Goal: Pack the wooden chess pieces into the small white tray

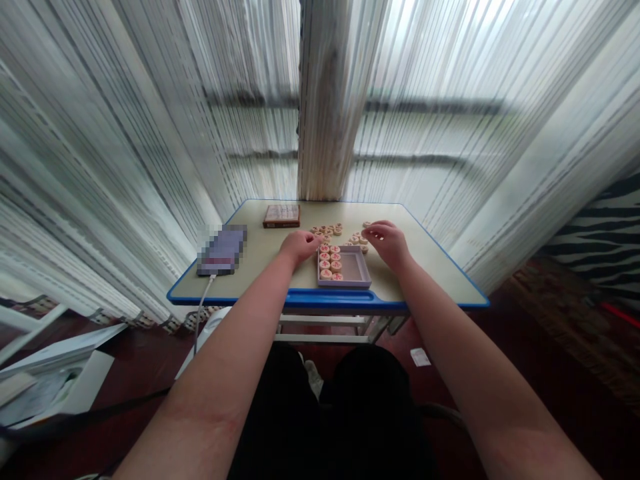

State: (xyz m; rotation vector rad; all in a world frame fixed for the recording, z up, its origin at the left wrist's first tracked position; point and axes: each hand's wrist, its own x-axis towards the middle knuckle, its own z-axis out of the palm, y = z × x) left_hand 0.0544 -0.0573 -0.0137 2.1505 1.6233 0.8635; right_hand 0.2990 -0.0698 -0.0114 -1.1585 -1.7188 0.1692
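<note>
A shallow lavender box [355, 267] sits near the front edge of the table, with round wooden Chinese chess pieces [336, 265] in two columns along its left side. The pieces bear red characters. At the box's far left corner is my left hand [301, 247], fingers curled together; what they hold, if anything, is hidden. My right hand [388, 241] hovers at the box's far right, thumb and fingers pinched over a small group of loose pieces [356, 239]. Whether a piece is in that pinch does not show clearly. More loose pieces [330, 231] lie behind the box.
The pale table [265, 267] has a raised blue rim. A brown-edged flat box [282, 215] lies at the back left. Left of my arm is a blurred phone-like device [223, 250] with a white cable [203, 300]. Sheer curtains [330, 100] hang behind the table.
</note>
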